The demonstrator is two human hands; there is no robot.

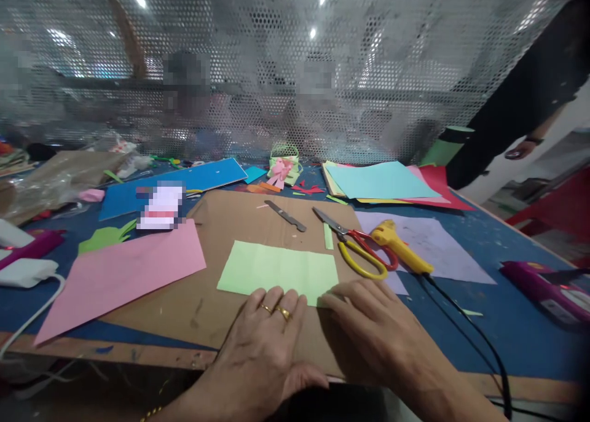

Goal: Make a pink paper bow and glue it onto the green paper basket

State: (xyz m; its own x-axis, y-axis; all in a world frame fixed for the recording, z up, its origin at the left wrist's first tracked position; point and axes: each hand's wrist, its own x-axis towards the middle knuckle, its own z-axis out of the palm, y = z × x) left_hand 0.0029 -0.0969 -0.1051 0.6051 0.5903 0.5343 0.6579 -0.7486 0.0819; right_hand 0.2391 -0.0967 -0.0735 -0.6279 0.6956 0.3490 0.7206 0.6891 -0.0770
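Note:
A light green paper sheet (279, 269) lies flat on a brown cardboard mat (184, 305). My left hand (265, 339), with two rings, rests palm down at the sheet's near edge, its fingertips touching the paper. At the sheet's near right corner my right hand (369, 324) lies flat, fingers stretched out onto that corner. Neither hand holds anything. Just beyond the sheet lie scissors (362, 250) with red and yellow handles, a yellow glue gun (401, 247) and a grey metal blade (286, 215).
A pink sheet (120, 274) lies left of the mat, coloured paper stacks (382, 182) at the back right, a small paper basket (283, 164) at the back. A purple tool (548, 290) sits far right. A perforated screen stands behind the table; people are beyond it and at right.

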